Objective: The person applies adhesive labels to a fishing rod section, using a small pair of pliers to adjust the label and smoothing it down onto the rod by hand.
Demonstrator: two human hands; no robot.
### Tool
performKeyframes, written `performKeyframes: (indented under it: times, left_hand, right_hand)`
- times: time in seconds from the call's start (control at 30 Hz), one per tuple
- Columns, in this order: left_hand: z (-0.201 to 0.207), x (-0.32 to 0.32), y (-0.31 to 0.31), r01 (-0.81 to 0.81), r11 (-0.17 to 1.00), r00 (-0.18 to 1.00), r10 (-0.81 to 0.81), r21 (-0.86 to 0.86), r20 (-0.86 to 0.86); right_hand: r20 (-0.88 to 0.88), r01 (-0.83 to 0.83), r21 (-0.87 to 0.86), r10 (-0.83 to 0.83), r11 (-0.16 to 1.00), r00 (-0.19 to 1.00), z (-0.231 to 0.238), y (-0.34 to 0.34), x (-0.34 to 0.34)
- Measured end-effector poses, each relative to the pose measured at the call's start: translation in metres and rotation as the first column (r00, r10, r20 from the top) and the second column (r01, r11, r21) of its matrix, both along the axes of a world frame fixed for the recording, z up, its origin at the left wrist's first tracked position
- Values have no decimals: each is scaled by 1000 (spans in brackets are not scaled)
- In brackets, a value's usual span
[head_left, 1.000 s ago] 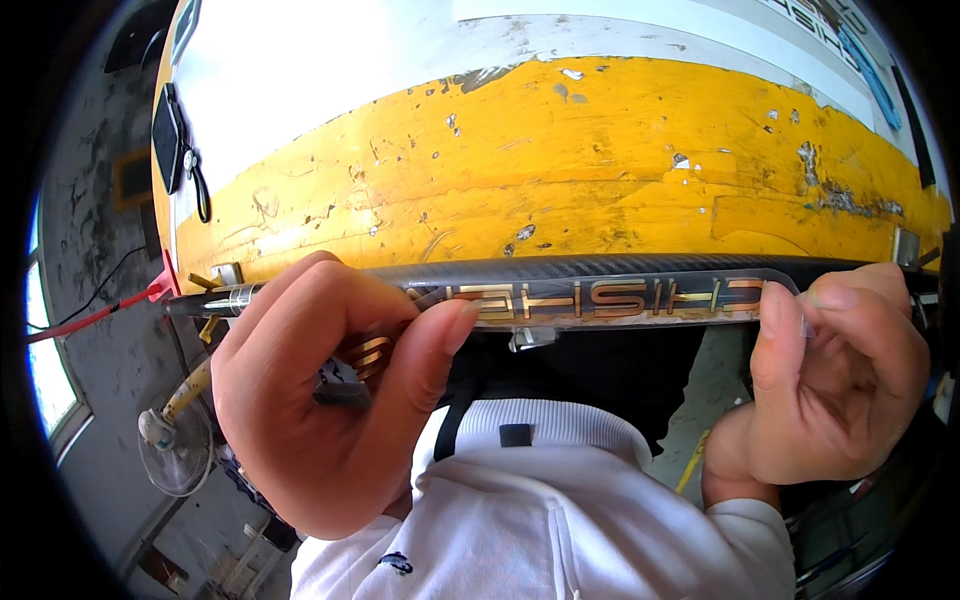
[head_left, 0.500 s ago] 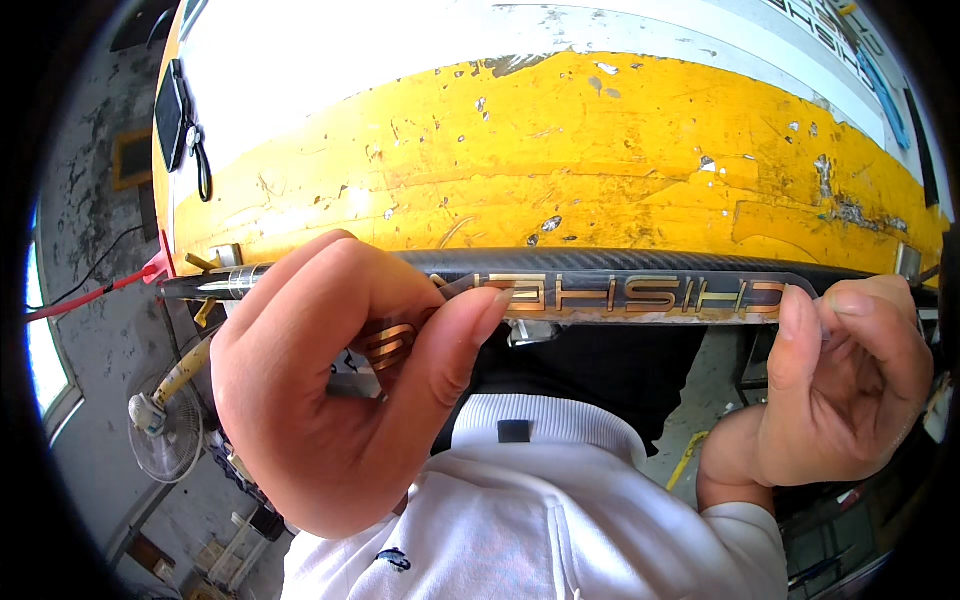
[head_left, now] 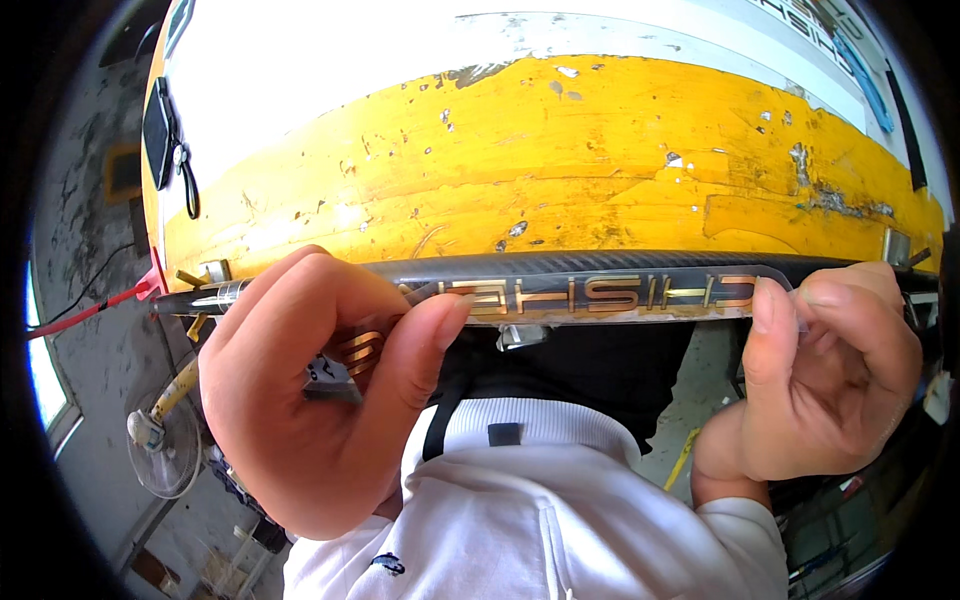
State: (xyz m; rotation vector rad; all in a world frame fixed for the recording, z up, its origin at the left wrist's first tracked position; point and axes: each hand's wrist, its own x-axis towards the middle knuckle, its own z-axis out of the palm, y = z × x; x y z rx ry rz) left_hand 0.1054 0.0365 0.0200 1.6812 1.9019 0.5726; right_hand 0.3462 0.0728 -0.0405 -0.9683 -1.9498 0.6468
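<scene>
A clear strip decal with gold lettering [head_left: 610, 294] stretches between my two hands, along a dark carbon-fibre tube [head_left: 560, 262]. My left hand [head_left: 320, 390] pinches the strip between thumb and fingers. Its left end, with another gold letter, curls down behind that thumb. The right end is pinched by my right hand [head_left: 830, 370], between thumb and forefinger. The strip lies over or just in front of the tube's near side; whether it touches all along, I cannot tell. My left fingers hide part of the tube.
Metal clamps [head_left: 896, 246] are at both ends of the tube, along the scuffed yellow bench [head_left: 600, 150]. A black phone-like device [head_left: 158, 132] with a strap lies at the far left. White sheets cover the back. A fan [head_left: 165, 440] stands lower left, near a red cable [head_left: 95, 308].
Both hands and the strip have shifted slightly left in the picture, as have the bench and tube. My grip on the strip looks the same.
</scene>
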Motion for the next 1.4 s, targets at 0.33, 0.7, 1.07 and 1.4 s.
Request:
performKeyframes:
  times: [0.33, 0.7, 1.07, 1.4]
  left_hand:
    - [2, 2, -4, -26, 1000, 998, 26, 3, -65]
    - [0, 2, -5, -31, 1000, 997, 31, -3, -76]
    - [1, 1, -5, -18, 1000, 996, 17, -8, -88]
    - [1, 0, -5, -18, 1000, 995, 17, -7, -98]
  right_hand:
    - [-8, 27, 29, -27, 999, 1000, -1, -1, 0]
    - [-5, 53, 43, -53, 998, 999, -2, -3, 0]
    - [2, 66, 47, -66, 997, 998, -1, -5, 0]
    - [9, 77, 54, -77, 996, 997, 0, -5, 0]
